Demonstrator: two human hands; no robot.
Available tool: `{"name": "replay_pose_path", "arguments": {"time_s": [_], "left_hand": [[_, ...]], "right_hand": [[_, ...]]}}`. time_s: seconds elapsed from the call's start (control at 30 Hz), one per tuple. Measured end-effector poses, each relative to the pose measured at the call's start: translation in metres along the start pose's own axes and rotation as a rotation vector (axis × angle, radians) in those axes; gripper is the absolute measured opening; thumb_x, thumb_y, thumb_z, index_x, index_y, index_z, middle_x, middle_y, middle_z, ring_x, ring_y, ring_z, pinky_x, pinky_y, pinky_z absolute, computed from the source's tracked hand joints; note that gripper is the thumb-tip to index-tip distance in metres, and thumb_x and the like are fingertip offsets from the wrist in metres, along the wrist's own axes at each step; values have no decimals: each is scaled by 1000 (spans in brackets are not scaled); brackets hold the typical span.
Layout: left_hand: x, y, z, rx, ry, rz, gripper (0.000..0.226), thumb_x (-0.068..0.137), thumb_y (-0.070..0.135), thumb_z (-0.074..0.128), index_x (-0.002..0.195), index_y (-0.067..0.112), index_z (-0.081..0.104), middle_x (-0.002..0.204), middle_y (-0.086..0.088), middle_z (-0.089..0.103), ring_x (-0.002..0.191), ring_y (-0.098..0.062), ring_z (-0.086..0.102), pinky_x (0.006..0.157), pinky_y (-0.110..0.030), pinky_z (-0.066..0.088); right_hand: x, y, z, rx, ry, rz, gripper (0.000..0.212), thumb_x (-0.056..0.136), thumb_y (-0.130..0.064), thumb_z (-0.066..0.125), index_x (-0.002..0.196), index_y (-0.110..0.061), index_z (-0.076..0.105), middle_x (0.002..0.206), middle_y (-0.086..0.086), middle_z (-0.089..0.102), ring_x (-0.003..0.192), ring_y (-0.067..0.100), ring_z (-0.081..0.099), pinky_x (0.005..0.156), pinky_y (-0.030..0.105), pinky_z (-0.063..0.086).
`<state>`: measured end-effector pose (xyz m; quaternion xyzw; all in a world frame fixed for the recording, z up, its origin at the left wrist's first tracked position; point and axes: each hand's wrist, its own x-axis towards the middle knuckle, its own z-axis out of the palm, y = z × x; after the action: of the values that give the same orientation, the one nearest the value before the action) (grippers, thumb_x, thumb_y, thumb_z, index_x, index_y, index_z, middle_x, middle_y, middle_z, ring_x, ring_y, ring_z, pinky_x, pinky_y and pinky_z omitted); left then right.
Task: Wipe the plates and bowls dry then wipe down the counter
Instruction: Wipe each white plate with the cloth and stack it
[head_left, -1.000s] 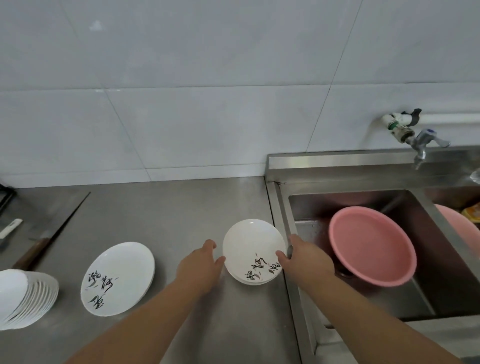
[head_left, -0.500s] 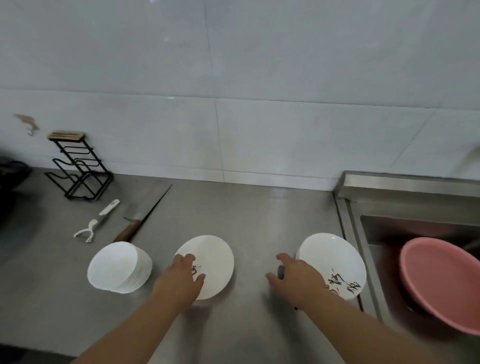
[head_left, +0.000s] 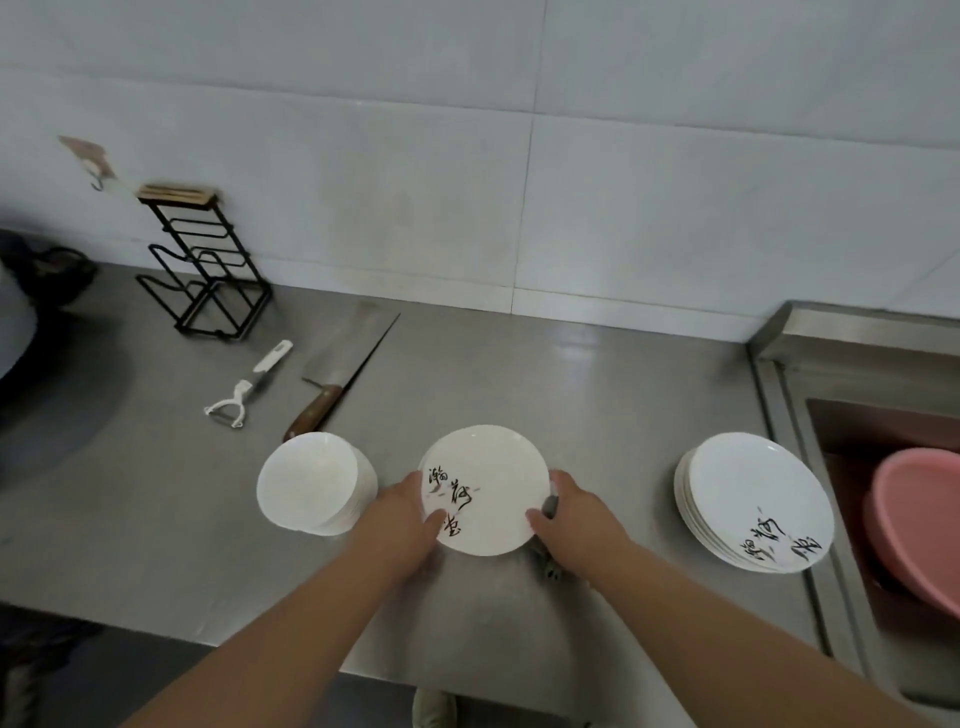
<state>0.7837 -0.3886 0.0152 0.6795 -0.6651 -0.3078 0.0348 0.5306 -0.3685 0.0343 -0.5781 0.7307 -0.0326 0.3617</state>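
A white plate (head_left: 488, 488) with black brush lettering sits between my two hands over the steel counter (head_left: 597, 395). My left hand (head_left: 400, 525) grips its left edge, thumb on top. At the right edge my right hand (head_left: 576, 519) grips it, thumb on the rim. A bit of grey cloth (head_left: 549, 564) shows under that hand. A stack of white bowls (head_left: 311, 483) stands just left of the plate. Another stack of lettered white plates (head_left: 753, 499) stands to the right, by the sink.
A pink basin (head_left: 919, 530) lies in the sink (head_left: 810, 426) at the far right. Behind the bowls lie a cleaver (head_left: 337, 384) and a white peeler (head_left: 249, 387). A black wire rack (head_left: 202, 270) stands at the wall. The counter's front edge runs below my forearms.
The view swung left from the sink. My hands left the plate stack by the sink, and both now grip the single lettered plate, the right hand closing in from the right.
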Motion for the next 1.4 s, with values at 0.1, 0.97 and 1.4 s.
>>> {"name": "replay_pose_path", "arguments": {"time_s": [0.1,0.97,1.4], "left_hand": [[9,0,-1,-16,11,-24,41,93,33,64,131,19,52,118,-4,68,106,-27,64,91,-39,52],[-49,71,63,-278,-247,94,26,97,31,62,117,42,51,84,10,75,83,-2,69,79,-30,56],[-66,92,119,-194,-289,34,16,92,37,57,106,39,50,92,12,70,80,-7,69,80,-39,58]], "right_hand": [[4,-5,4,-26,53,28,54,101,-38,57,148,-20,38,119,5,66,104,25,64,87,37,54],[-84,126,-22,313,154,128,44,97,-22,58,138,-40,56,111,-6,68,94,12,64,83,30,53],[-81,172,-19,68,57,132,43,98,-30,55,140,-33,51,112,0,71,102,24,66,85,38,56]]}}
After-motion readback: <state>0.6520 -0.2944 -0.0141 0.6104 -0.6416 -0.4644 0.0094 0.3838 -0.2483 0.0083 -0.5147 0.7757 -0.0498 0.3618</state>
